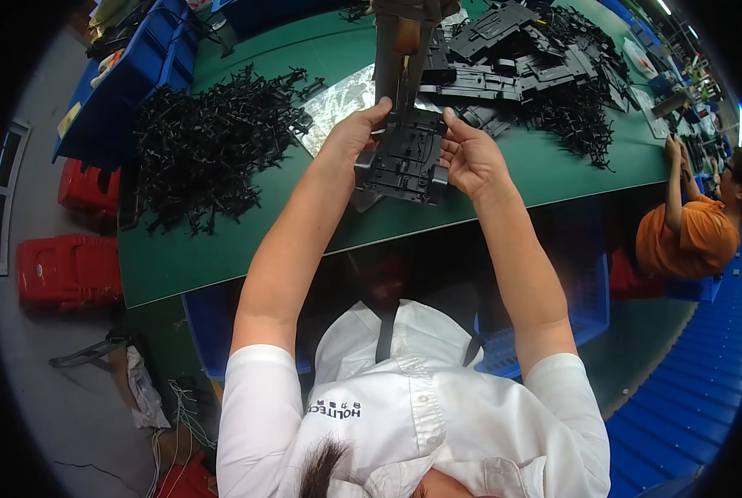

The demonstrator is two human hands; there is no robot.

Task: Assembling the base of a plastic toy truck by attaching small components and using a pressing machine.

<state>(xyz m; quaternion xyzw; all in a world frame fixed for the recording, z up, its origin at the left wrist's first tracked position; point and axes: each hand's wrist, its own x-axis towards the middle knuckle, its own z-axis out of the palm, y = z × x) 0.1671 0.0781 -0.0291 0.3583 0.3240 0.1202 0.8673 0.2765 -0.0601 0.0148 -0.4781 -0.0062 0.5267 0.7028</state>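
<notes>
Between my two hands is a black molded plastic chassis plate (404, 158), held by its sides above the near edge of the green table. My left hand (358, 133) grips its left edge, thumb on top. On the other side my right hand (473, 156) pinches the right edge, with its fingers curled. The far end of the plate lies beneath an upright metal machine column (404, 58); whether they touch I cannot tell. A silvery sheet (338, 108) covers the table under and left of the column.
A heap of small black plastic parts (213, 141) lies at left. More black chassis plates (503, 70) are piled at right. A blue bin (126, 91) stands at far left near red stools (68, 270). Far right, a person in orange (690, 232) works at the table.
</notes>
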